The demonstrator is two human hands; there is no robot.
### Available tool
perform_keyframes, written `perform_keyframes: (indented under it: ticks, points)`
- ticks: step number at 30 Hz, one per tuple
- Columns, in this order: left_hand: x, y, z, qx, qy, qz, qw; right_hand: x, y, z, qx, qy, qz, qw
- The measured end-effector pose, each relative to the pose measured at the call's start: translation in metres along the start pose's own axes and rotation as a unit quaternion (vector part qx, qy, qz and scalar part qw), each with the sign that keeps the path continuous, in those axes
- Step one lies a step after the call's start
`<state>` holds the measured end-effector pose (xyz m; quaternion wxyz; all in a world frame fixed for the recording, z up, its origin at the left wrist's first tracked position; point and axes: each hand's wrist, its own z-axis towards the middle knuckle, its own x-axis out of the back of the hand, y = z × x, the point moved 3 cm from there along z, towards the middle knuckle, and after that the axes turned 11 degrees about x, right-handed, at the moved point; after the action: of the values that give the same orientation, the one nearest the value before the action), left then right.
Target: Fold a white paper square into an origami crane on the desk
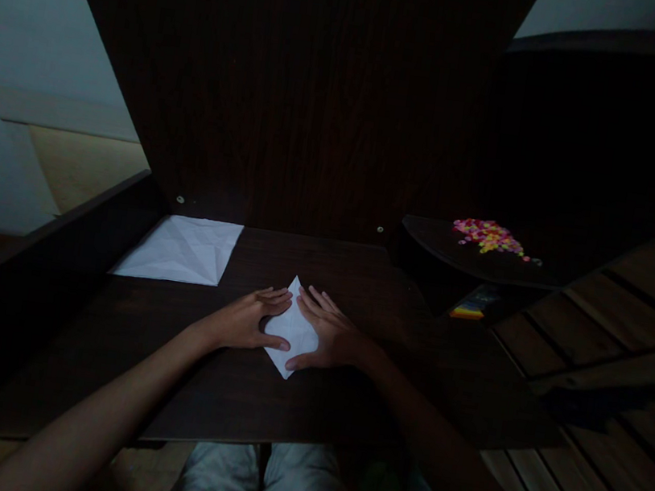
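Note:
A white sheet of paper folded into a diamond (292, 330) lies flat on the dark wooden desk (256, 406), one point facing me and one facing away. A crease runs down its middle. My left hand (247, 320) rests on its left side, fingers stretched towards the upper edge and thumb low on the paper. On the right side lies my right hand (330, 334), its fingers spread near the top and its thumb by the lower edge. Both hands press on the paper without gripping it.
Creased white paper (184, 250) lies at the desk's back left. Small colourful beads or pellets (493, 238) are heaped on a raised corner shelf (438, 241) at the right. Beneath it sits a yellow-orange item (467, 312). A dark side panel (41, 287) borders the left.

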<state>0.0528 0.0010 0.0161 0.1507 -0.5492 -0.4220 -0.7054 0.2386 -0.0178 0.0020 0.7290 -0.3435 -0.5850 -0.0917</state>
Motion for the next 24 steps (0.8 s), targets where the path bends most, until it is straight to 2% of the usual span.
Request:
perform_keyframes:
  ticks: [15, 20, 24]
  points:
    - [0.001, 0.003, -0.001, -0.027, 0.016, 0.025, 0.999, -0.008, -0.004, 0.002, -0.008, 0.022, -0.023, 0.999]
    - [0.004, 0.008, -0.004, -0.086, 0.026, 0.031, 0.995, -0.001, -0.005, 0.000, 0.014, 0.007, 0.000, 1.000]
    - [0.001, 0.005, -0.004, -0.084, 0.062, 0.038, 0.994, 0.006, -0.002, -0.002, 0.021, 0.025, 0.013, 0.999]
